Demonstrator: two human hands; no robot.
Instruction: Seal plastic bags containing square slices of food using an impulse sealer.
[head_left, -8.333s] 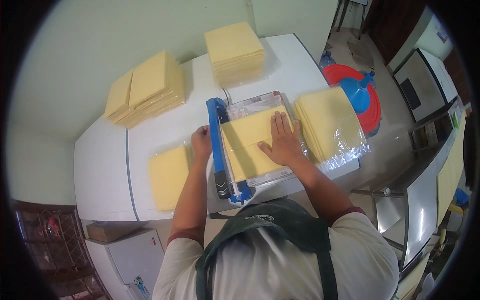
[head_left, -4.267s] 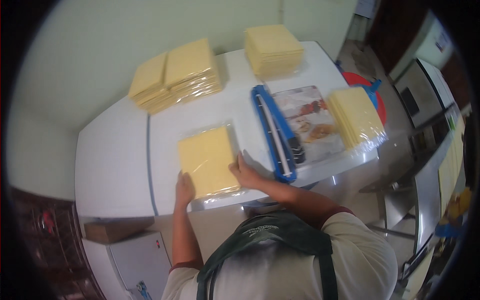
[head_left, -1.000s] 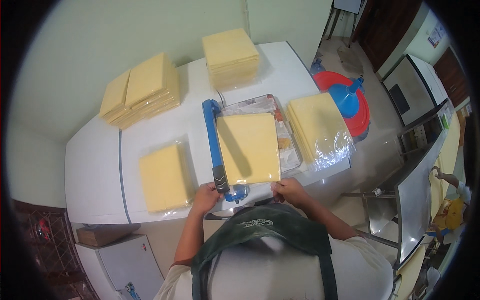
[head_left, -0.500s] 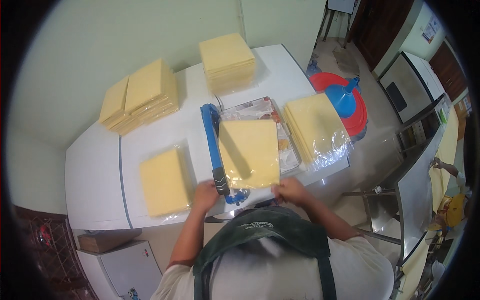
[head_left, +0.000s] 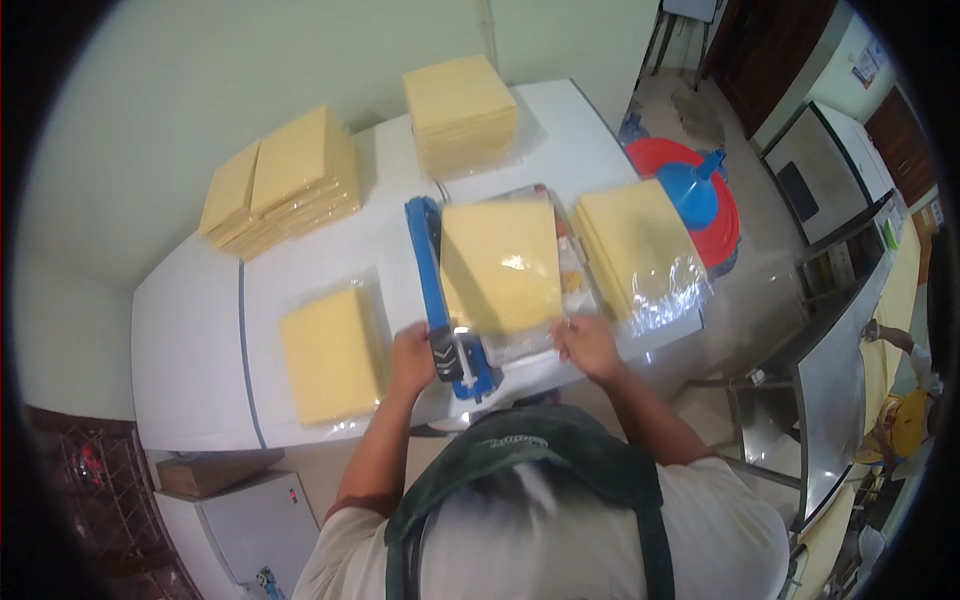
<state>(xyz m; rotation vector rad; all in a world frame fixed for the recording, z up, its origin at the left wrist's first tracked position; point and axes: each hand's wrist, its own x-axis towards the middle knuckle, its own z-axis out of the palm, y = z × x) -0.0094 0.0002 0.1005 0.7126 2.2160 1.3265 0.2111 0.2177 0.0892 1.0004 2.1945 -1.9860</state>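
A bagged stack of yellow sheets (head_left: 500,255) rests over a printed metal tray (head_left: 575,290), right beside a long blue bar sealer (head_left: 425,260) with a black handle. My left hand (head_left: 410,355) is closed next to that handle; what its fingertips hold is hidden. My right hand (head_left: 588,345) pinches the clear bag at the stack's near right corner. Another bagged yellow stack (head_left: 325,355) lies left of the sealer, and an overlapping pile (head_left: 640,250) in crinkled plastic lies to its right.
Tall yellow piles (head_left: 295,160) (head_left: 458,100) stand at the back of the white table (head_left: 190,340). Right of it are a red round tub (head_left: 720,235) with a blue funnel (head_left: 685,190), and steel tables (head_left: 830,420) where a co-worker's arm (head_left: 895,338) reaches over yellow sheets.
Over the last half second the bagged stack on the tray and both my hands have moved forward, away from my body, along the sealer. The co-worker's arm has shifted slightly.
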